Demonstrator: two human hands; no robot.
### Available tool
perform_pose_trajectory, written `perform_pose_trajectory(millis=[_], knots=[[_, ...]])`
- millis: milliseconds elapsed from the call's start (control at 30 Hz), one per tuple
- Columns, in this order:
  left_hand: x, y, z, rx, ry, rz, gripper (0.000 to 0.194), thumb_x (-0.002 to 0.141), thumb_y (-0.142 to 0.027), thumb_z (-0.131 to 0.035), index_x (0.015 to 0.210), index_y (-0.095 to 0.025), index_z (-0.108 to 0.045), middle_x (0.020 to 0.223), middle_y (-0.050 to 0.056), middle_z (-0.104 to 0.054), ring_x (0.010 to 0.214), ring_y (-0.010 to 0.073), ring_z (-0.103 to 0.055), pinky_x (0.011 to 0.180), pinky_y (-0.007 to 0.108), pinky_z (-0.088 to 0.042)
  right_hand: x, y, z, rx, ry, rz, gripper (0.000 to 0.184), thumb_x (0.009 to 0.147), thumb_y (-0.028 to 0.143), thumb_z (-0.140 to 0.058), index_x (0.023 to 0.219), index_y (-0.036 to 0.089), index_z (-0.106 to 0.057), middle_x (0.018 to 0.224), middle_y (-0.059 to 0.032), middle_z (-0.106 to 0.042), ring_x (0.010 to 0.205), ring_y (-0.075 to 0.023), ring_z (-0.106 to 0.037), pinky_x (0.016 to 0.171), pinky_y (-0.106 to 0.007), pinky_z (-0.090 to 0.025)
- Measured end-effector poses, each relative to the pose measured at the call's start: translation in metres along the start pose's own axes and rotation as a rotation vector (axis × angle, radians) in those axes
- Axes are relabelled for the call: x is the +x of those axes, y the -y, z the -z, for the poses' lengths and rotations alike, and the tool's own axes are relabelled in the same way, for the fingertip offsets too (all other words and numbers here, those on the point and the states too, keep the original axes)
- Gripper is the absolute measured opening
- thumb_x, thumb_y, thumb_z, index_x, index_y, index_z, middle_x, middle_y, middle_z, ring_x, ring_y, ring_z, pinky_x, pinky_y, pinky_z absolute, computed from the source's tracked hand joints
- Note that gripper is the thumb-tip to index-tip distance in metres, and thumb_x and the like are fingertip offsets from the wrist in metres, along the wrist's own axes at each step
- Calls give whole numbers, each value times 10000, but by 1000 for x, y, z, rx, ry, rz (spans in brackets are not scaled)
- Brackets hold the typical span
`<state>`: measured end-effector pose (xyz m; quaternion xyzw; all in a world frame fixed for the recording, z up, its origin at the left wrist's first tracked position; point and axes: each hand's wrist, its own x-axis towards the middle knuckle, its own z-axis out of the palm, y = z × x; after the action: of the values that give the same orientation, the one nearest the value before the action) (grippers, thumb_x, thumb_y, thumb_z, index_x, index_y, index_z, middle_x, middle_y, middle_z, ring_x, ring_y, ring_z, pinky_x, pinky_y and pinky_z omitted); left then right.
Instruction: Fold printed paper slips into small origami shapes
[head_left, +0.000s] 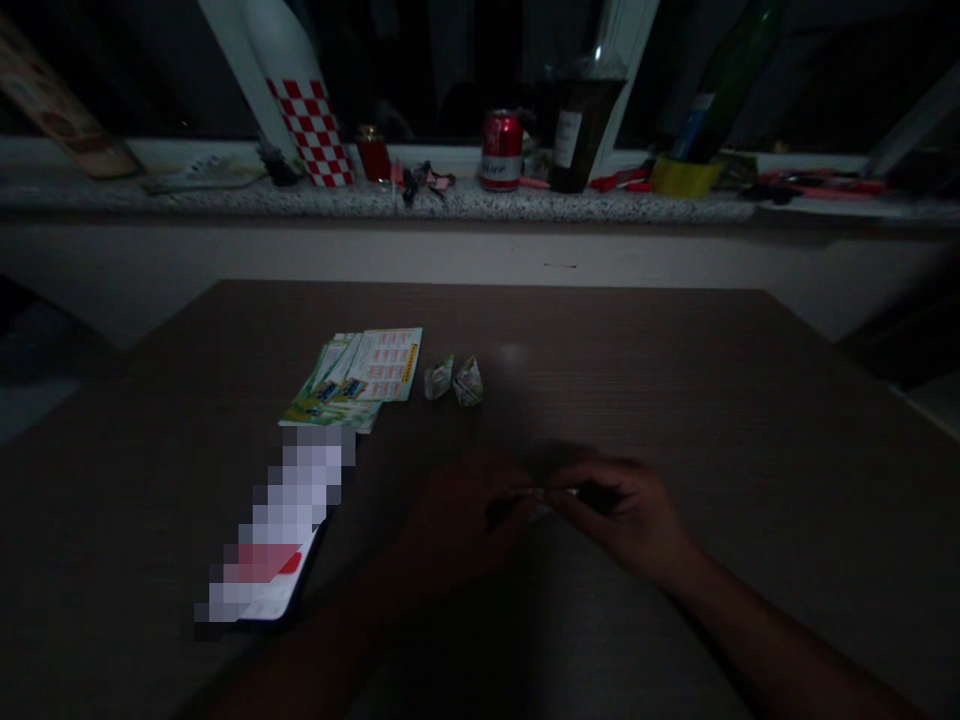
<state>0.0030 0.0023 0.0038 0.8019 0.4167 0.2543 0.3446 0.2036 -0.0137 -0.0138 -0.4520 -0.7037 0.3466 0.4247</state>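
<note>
Both hands meet low over the table, just right of the middle of the view. My left hand (480, 505), in deep shadow, pinches one side of a small folded piece of paper (539, 511). On its other side the thumb and fingers of my right hand (619, 508) are closed. Only a thin pale edge and a small face of the paper show; the fingers cover the rest. Beyond the hands, two small folded paper pieces, a left one (438, 379) and a right one (469, 382), stand close together. Left of them lies a fanned stack of printed leaflets (386, 365).
A lit phone (289, 520), its screen blurred out, lies on the brown table (637, 370) left of my hands. Along the granite windowsill (457, 205) stand a checkered bottle (309, 120), a red can (501, 150), a dark bottle (581, 130) and a yellow tape roll (685, 177). The light is dim.
</note>
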Motion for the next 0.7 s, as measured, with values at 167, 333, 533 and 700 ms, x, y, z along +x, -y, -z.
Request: perform_pose_trajectory(millis=[167, 333, 533, 700], knots=[[1, -1, -2, -190, 89, 206, 190, 851, -296, -586, 793, -152, -695, 711, 11, -686, 639, 136, -596, 584, 226, -408, -1, -1, -6, 29, -285, -99, 92, 708, 217, -761, 779, 197, -706, 674, -12, -735, 598, -156, -678, 580, -257, -557], [0, -2, -4, -320, 136, 249, 177, 821, -301, -613, 782, -139, -672, 675, -3, -642, 609, 116, -552, 546, 205, -381, -1, 2, -8, 133, -249, -128, 125, 685, 222, -770, 661, 186, -654, 603, -3, -689, 540, -132, -638, 513, -229, -527], [1, -1, -3, -299, 112, 211, 145, 829, -259, -588, 805, -155, -686, 700, -5, -647, 635, 120, -551, 583, 215, -389, -5, -2, -12, 218, -137, -175, 126, 709, 224, -758, 777, 180, -661, 657, -18, -713, 582, -136, -660, 536, -231, -531], [2, -2, -3, -308, 131, 259, 168, 823, -293, -591, 798, -148, -672, 675, -8, -618, 609, 114, -523, 542, 205, -366, -7, -1, -13, 183, -121, -145, 72, 733, 205, -723, 773, 179, -669, 686, -27, -712, 605, -135, -657, 561, -240, -525]])
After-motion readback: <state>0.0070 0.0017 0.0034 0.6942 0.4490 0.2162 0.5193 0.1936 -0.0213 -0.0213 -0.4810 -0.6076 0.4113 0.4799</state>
